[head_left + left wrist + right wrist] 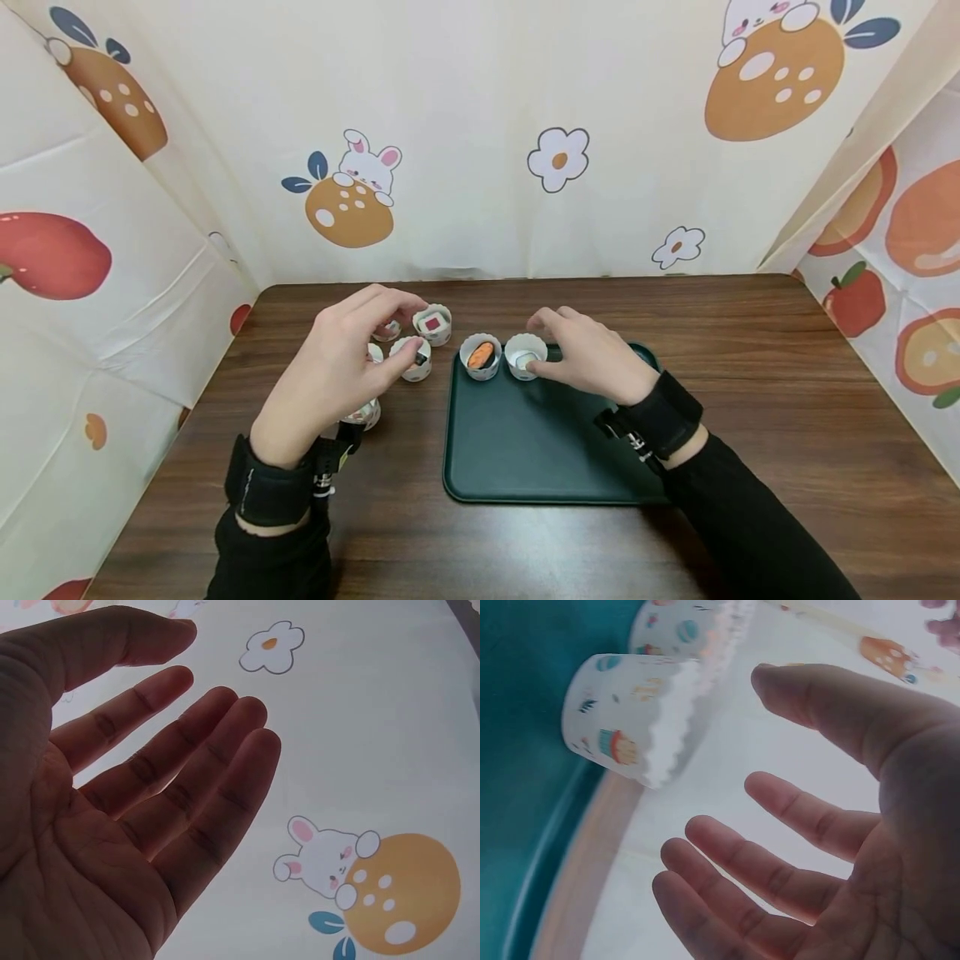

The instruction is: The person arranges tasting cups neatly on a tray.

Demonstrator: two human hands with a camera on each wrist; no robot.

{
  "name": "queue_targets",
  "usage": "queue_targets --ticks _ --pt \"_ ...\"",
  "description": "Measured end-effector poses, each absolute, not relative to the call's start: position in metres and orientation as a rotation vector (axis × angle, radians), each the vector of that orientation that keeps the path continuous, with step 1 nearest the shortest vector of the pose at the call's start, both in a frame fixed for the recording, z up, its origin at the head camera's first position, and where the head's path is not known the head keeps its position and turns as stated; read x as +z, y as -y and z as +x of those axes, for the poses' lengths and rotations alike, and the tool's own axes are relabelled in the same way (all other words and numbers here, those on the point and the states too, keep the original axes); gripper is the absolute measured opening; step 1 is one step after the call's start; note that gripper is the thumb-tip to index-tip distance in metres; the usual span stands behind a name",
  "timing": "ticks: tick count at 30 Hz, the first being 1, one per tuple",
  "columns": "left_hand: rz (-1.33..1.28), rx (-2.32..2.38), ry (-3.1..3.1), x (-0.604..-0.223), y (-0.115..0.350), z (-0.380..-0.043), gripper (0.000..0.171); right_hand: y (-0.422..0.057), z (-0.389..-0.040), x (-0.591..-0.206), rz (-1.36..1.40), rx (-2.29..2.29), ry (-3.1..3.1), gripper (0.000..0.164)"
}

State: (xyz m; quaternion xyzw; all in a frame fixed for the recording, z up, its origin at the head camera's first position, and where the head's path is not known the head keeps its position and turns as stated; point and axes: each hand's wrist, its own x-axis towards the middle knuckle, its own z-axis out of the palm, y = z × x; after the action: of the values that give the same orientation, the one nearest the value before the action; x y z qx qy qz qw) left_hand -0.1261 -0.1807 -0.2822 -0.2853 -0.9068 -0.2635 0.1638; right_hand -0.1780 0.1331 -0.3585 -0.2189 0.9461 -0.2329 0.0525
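Note:
My right hand (596, 354) hovers over the back of the dark green tray (555, 450), fingers spread, with nothing held. Just left of its fingertips stands a white paper cup (517, 343) with a pale piece inside. Beside it on the tray is another paper cup (480, 375) holding an orange sushi piece (481, 356). Printed patterns show on a paper cup (615, 712) in the right wrist view. My left hand (337, 358) is above several paper cups on the table, its fingers loosely bent and apart; the left wrist view shows an empty palm (82, 877).
Left of the tray, a paper cup (441, 336) holds a white roll with a red centre (431, 323). A cup with a dark-topped piece (416, 371) stands nearer, and others are partly hidden by the left hand. A patterned curtain (465, 167) hangs behind the wooden table (765, 375).

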Motion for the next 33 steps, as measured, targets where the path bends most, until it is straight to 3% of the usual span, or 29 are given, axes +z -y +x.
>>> queue_targets --ticks 23,33 --pt "-0.923 -0.625 2.757 -0.297 0.170 -0.122 0.034 -0.157 -0.109 -0.318 -0.755 -0.769 -3.042 0.047" --pt "-0.774 -0.468 2.876 -0.309 0.181 -0.113 0.045 -0.162 -0.098 -0.309 -0.753 -0.729 -3.061 0.047"
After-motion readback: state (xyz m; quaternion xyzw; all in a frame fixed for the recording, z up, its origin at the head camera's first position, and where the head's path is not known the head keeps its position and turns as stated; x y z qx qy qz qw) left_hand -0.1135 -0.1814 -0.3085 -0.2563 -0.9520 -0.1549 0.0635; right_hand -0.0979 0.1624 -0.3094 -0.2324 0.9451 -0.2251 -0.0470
